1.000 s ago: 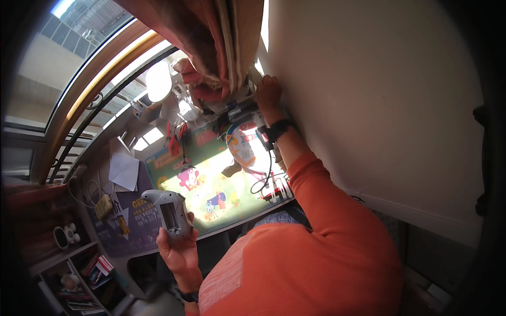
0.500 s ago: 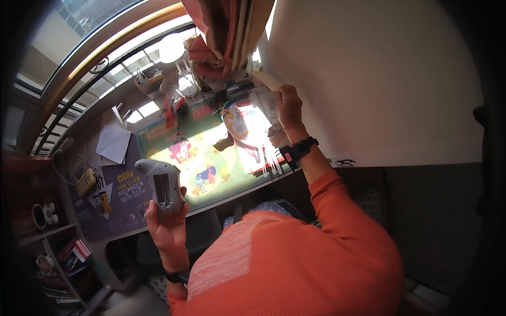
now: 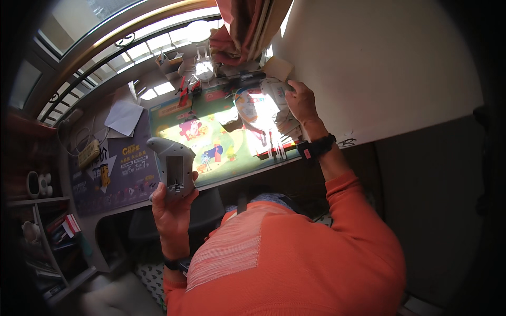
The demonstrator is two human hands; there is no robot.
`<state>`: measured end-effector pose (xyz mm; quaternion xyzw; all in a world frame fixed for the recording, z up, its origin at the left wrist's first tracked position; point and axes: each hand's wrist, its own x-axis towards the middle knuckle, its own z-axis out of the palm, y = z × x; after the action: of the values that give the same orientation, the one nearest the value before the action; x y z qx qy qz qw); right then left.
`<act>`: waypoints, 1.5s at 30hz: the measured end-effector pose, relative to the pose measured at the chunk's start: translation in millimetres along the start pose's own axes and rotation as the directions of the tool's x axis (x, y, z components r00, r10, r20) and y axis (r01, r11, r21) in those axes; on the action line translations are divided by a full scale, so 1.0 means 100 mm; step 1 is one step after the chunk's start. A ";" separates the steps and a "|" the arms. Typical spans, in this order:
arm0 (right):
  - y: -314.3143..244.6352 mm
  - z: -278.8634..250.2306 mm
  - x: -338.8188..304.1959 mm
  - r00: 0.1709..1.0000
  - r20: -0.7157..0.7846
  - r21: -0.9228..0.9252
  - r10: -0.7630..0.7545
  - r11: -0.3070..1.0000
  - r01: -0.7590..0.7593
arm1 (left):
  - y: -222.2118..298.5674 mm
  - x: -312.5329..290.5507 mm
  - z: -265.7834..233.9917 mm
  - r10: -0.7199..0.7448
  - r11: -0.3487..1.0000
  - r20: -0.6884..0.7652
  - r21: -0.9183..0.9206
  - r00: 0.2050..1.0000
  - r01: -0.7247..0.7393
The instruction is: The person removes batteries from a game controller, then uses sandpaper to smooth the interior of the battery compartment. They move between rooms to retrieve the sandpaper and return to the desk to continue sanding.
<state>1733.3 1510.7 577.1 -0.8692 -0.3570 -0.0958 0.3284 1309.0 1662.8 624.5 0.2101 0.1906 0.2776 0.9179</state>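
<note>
**Right hand coming away from the curtain corner; controller staying in the left**

Head view, left side: gripping a light-grey plastic game controller (image 3: 172,166) by its lower end in the left hand (image 3: 174,213), pinching between thumb and fingers, palm upward. Holding the controller above the near edge of the green illustrated desk mat (image 3: 226,150), beside the purple printed sheet (image 3: 126,181). Turning a rectangular battery recess (image 3: 176,167) toward the camera, showing metal contacts and no visible batteries. Keeping much the same hold as a second ago.

Head view, right side: reaching one second ago to the wall beside the red-and-beige fabric curtain (image 3: 247,26); now bringing the right hand (image 3: 302,105) lower, over the desk's right end. Curling the fingers together next to a whitish flat pack (image 3: 275,94), below a tan flat piece (image 3: 278,68). Pinching the pack or merely touching its edge: impossible to tell at this size.

Judging from this change: keeping the controller ready in one hand, shifting the search or handling to the desk's right end, and leaving the recess seemingly unfilled.
</note>
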 end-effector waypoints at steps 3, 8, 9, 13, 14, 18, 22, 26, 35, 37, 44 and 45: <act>-0.18 -0.38 -0.37 0.958 0.279 -0.061 -0.069 0.994 0.089 | -0.01 -0.02 -0.03 -0.023 0.999 0.048 0.032 0.999 0.021; -0.35 -0.87 -1.17 0.836 0.511 0.058 -0.201 0.978 0.200 | -0.16 0.00 -0.08 -0.126 0.992 0.062 0.038 0.990 0.124; -0.36 -0.94 -1.31 0.808 0.546 0.089 -0.220 0.975 0.205 | -0.21 0.00 -0.07 -0.146 0.988 0.069 0.060 0.987 0.142; -0.36 -1.12 -1.71 0.736 0.602 0.196 -0.310 0.951 0.239 | -0.42 0.01 0.05 -0.247 0.958 0.130 0.184 0.960 0.221; -0.36 -1.15 -1.78 0.708 0.637 0.205 -0.305 0.952 0.225 | -0.47 0.01 0.11 -0.286 0.941 0.145 0.231 0.947 0.249; -0.32 -1.29 -1.97 0.655 0.627 0.333 -0.422 0.905 0.265 | -0.73 -0.05 0.41 -0.444 0.856 0.196 0.380 0.874 0.350; 0.03 -1.62 -2.12 0.680 0.529 0.385 -0.508 0.858 0.341 | -1.28 -0.02 0.89 -0.591 0.767 0.248 0.467 0.768 0.440; 0.81 -2.28 -2.35 0.716 0.495 0.338 -0.492 0.868 0.363 | -2.16 0.14 1.54 -0.731 0.657 0.309 0.559 0.608 0.507; 2.63 -3.59 -3.43 0.931 0.341 -0.265 -0.129 0.937 0.226 | -4.63 0.72 2.87 -0.793 0.585 0.497 0.462 0.352 0.667; 2.96 -3.91 -3.54 0.908 0.400 -0.178 0.123 0.983 -0.055 | -5.08 0.79 3.13 -0.856 0.516 0.363 0.621 0.367 0.590; 3.99 -4.89 -4.05 0.845 0.096 -0.373 0.527 0.806 -0.460 | -7.26 1.20 4.56 -0.851 0.400 0.526 0.645 0.001 0.651; 4.14 -5.02 -4.15 0.807 0.047 -0.362 0.588 0.763 -0.535 | -7.60 1.23 4.78 -0.835 0.384 0.547 0.652 -0.056 0.654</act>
<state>1748.7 738.8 586.7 -0.9831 -0.0830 0.0177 0.1619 1953.3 1026.0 623.3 0.2586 -0.1681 -0.4318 0.8476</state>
